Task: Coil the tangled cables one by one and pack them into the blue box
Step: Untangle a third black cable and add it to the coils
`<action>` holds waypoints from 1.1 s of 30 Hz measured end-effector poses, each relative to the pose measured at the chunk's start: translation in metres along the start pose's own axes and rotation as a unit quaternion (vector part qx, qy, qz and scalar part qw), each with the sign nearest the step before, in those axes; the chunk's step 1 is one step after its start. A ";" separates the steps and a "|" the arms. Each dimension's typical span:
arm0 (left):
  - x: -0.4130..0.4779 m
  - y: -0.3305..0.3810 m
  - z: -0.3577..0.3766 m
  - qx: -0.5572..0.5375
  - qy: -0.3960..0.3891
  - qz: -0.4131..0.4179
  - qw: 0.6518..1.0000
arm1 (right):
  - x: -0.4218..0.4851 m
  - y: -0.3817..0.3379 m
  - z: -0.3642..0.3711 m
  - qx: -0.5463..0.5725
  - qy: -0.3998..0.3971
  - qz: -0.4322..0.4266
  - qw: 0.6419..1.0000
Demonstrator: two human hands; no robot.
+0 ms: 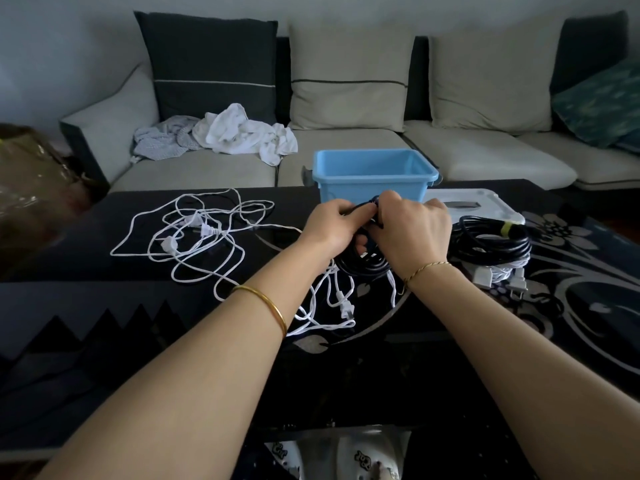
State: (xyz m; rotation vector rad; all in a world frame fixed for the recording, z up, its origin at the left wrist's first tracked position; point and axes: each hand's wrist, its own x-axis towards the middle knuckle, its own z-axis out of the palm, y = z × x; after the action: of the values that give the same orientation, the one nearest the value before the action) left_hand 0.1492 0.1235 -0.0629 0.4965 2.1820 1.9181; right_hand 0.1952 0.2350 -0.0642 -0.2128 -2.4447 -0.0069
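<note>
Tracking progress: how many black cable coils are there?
2. One coil held by left hand and right hand before the box; second coil at right by the lid. Others may hide on the dark table.

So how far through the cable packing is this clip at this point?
Done: one black coil lies bundled beside the white lid, unpacked; the blue box looks empty. In hand: left hand and right hand grip a second, coiled black cable. Left: the white tangle on the table.
</note>
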 end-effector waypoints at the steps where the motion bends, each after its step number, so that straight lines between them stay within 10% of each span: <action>1: 0.000 0.000 0.000 -0.002 -0.002 -0.002 1.000 | -0.001 -0.001 0.002 -0.017 0.021 -0.010 1.000; 26: 0.000 0.003 -0.006 0.049 0.015 0.052 0.997 | -0.003 0.016 0.008 0.080 0.182 -0.095 0.975; 33: -0.001 0.002 -0.006 0.069 -0.002 0.058 0.996 | -0.008 0.015 0.006 0.158 0.105 -0.101 0.977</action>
State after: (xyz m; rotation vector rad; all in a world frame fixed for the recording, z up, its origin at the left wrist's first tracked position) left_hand 0.1485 0.1174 -0.0599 0.6620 2.3417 1.8282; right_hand 0.1998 0.2493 -0.0742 0.1698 -2.2091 0.2563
